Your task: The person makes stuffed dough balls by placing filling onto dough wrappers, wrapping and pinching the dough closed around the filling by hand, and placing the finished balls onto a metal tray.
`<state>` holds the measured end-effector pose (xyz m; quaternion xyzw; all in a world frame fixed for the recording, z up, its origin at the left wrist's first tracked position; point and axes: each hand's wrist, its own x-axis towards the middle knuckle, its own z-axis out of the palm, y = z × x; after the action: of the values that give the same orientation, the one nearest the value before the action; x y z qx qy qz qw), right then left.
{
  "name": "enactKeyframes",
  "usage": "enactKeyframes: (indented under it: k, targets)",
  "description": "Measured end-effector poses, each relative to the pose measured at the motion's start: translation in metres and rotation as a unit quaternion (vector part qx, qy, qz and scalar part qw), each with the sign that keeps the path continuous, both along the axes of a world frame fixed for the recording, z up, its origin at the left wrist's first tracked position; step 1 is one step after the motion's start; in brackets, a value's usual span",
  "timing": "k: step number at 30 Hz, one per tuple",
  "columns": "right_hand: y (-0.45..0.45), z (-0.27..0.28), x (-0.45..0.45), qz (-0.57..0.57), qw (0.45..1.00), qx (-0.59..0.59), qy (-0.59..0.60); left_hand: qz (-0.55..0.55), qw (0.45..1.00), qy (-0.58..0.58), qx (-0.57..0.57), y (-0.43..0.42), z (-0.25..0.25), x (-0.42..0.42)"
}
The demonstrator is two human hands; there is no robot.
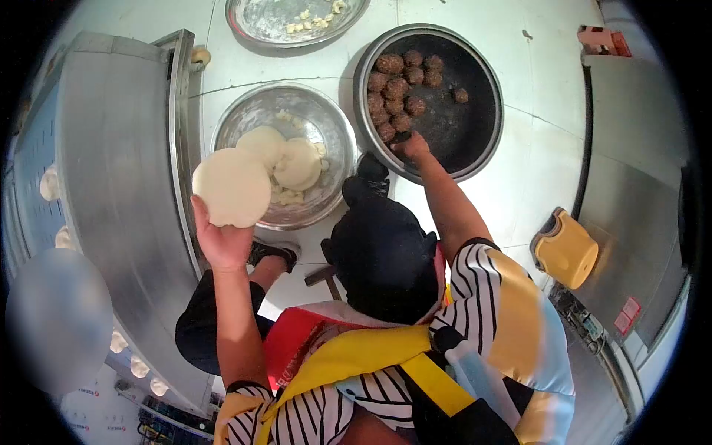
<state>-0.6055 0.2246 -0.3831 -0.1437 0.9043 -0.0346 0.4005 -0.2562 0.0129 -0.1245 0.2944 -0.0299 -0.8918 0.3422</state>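
My left hand (222, 241) grips a pale round dough disc (232, 188) by its lower edge, holding it above the near left rim of a metal bowl (341, 141). More flat dough rounds (298, 165) and small dough bits lie in that bowl. Over to the right, my right hand (413, 147) reaches over the near rim of a round black pan (460, 141). Its fingers are curled beside a cluster of brown filling balls (396, 89); what they hold is partly hidden. A single smaller ball (460, 96) sits apart from the cluster.
A second metal bowl (297, 37) with dough scraps stands at the top. A steel counter (126, 170) runs along the left, with pale dough pieces (64, 237) beyond it. A yellow plastic stool (567, 248) is at the right. A black cap (382, 259) blocks the lower middle.
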Motion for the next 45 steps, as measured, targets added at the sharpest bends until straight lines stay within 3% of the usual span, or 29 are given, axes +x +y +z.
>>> enactKeyframes:
  k: [3,5,8,10,11,12,15,18,20,21,23,25,27,31,32,33,36,39,45]
  targets:
    - [-0.002,-0.028,0.011,-0.019,0.998,0.032,0.042,-0.028,0.999,0.015,0.001,-0.001,-0.003,0.000]
    - [0.006,-0.025,0.009,-0.031,0.999,-0.009,0.026,-0.041,0.999,0.030,0.004,-0.002,-0.005,0.001]
    - [0.024,-0.007,0.001,-0.046,0.993,-0.099,0.038,-0.030,0.998,-0.060,-0.006,0.001,-0.002,-0.005]
    - [0.027,0.037,-0.008,-0.281,0.922,-0.215,-0.157,-0.049,0.998,-0.034,-0.009,0.004,-0.002,-0.006]
    - [0.021,0.070,-0.007,-0.340,0.887,-0.249,-0.187,-0.054,0.998,-0.022,-0.015,0.004,0.000,-0.006]
    - [0.016,0.095,-0.012,-0.322,0.877,-0.278,-0.221,-0.056,0.998,-0.019,-0.016,0.006,0.005,-0.009]
    - [-0.047,0.232,0.012,-0.123,0.898,-0.361,-0.218,-0.055,0.998,-0.038,-0.006,0.017,0.020,-0.015]
    - [-0.104,0.344,0.061,0.103,0.847,-0.440,-0.280,-0.033,0.999,-0.001,0.004,0.028,0.041,-0.014]
    - [-0.129,0.390,0.105,0.228,0.814,-0.428,-0.319,-0.020,0.999,0.036,0.007,0.036,0.061,-0.005]
    - [-0.140,0.398,0.129,0.298,0.810,-0.400,-0.308,-0.022,0.998,0.058,-0.002,0.039,0.068,0.003]
    - [-0.146,0.407,0.181,0.414,0.797,-0.413,-0.153,-0.025,0.995,0.097,-0.019,0.044,0.085,0.021]
    - [-0.140,0.412,0.214,0.475,0.756,-0.443,-0.080,-0.061,0.974,-0.029,-0.214,0.050,0.082,0.046]
    - [-0.140,0.411,0.240,0.510,0.722,-0.465,-0.047,-0.007,0.983,0.171,-0.062,0.055,0.086,0.069]
    - [-0.134,0.410,0.267,0.532,0.715,-0.451,-0.046,0.010,0.981,0.080,-0.179,0.069,0.091,0.089]
    - [-0.133,0.415,0.272,0.539,0.707,-0.456,-0.046,0.023,0.984,-0.024,-0.173,0.072,0.096,0.092]
    - [-0.131,0.418,0.274,0.544,0.701,-0.459,-0.047,0.030,0.982,-0.038,-0.185,0.073,0.099,0.097]
    - [-0.141,0.406,0.254,0.348,0.786,-0.495,-0.129,0.053,0.980,-0.048,-0.185,0.081,0.110,0.110]
    - [-0.154,0.392,0.247,0.230,0.837,-0.347,-0.355,0.030,0.989,-0.002,-0.147,0.085,0.113,0.119]
    - [-0.154,0.386,0.266,0.202,0.795,-0.376,-0.431,0.013,0.981,-0.058,-0.182,0.090,0.107,0.118]
